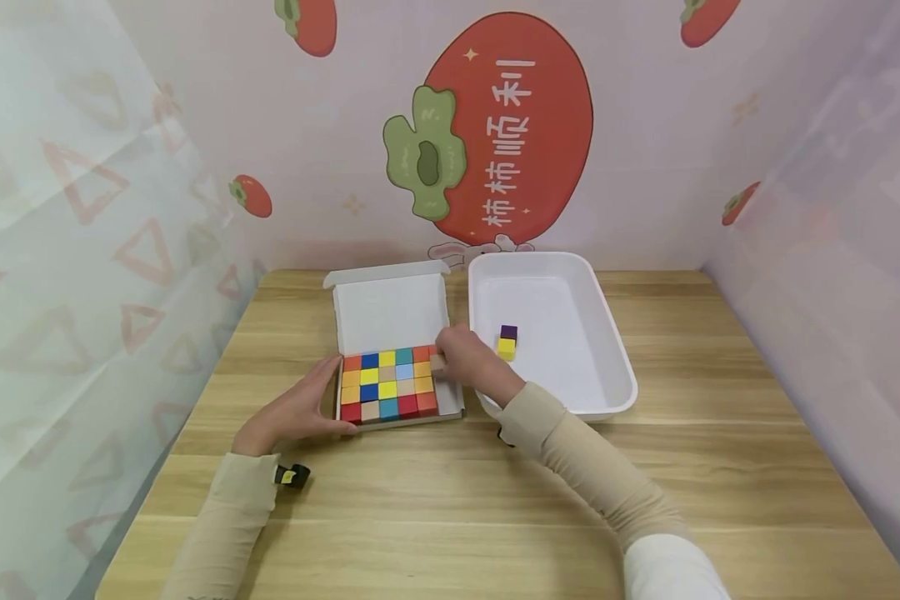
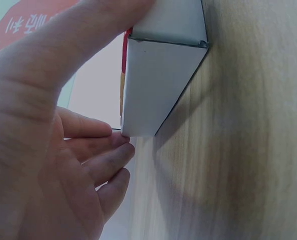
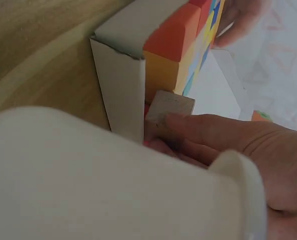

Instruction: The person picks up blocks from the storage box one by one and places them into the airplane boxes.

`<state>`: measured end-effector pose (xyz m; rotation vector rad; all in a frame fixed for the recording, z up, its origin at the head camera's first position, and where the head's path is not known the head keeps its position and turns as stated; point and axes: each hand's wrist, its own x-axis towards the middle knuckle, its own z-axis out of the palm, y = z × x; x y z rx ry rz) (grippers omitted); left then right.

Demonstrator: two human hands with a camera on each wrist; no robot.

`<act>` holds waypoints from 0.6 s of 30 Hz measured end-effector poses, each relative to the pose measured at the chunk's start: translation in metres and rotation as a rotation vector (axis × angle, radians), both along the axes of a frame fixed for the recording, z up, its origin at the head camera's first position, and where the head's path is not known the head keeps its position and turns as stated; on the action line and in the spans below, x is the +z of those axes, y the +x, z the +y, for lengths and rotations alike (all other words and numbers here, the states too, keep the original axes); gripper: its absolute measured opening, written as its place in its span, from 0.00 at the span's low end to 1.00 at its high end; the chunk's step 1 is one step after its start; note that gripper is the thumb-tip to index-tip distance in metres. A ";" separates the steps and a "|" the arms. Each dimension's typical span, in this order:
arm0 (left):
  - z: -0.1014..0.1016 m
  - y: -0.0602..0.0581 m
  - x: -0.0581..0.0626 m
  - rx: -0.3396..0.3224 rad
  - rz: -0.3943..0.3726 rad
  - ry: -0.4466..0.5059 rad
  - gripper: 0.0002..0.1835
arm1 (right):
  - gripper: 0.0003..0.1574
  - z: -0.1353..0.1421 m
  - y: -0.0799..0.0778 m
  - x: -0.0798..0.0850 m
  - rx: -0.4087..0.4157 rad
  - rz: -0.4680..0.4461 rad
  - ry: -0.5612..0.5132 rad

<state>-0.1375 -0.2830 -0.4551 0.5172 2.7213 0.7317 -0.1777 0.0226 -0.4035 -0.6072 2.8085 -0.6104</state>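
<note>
A shallow white cardboard box [image 1: 392, 315] lies with its lid raised at the back, rows of coloured cubes [image 1: 387, 389] filling most of it. My left hand [image 1: 292, 412] holds the box by its left end, thumb at the front corner and fingertips [image 2: 119, 137] at the back corner. Inside the box's right end, my right hand [image 1: 474, 360] pinches a plain wood-coloured cube [image 3: 171, 109] between thumb and fingers. That cube sits right beside an orange cube [image 3: 161, 75], and some red shows beneath it. A bare strip of box floor [image 1: 448, 398] runs along the front right.
Right of the box stands a white plastic tray [image 1: 570, 350], close beside it. In the tray lie a dark purple cube [image 1: 508, 332] and a yellow cube [image 1: 506, 349], side by side. The wooden table [image 1: 420, 517] has a printed cloth [image 1: 645, 167] behind it.
</note>
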 end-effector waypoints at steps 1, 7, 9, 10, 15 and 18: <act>0.000 0.000 0.000 -0.002 0.003 -0.002 0.72 | 0.12 -0.001 0.000 -0.002 -0.007 0.005 0.003; 0.000 0.001 0.000 -0.005 -0.001 0.005 0.72 | 0.17 -0.007 0.002 -0.011 -0.032 0.066 0.056; 0.000 0.001 0.000 -0.006 -0.003 0.005 0.72 | 0.16 -0.009 0.004 -0.013 -0.036 0.099 0.100; 0.001 0.001 0.000 -0.007 -0.002 0.001 0.72 | 0.16 -0.010 0.005 -0.014 -0.037 0.116 0.126; 0.001 0.000 0.000 -0.004 -0.004 -0.004 0.72 | 0.16 -0.015 0.011 -0.017 -0.039 0.183 0.238; 0.001 0.000 -0.001 -0.004 -0.003 -0.001 0.72 | 0.16 -0.015 0.013 -0.017 -0.023 0.206 0.262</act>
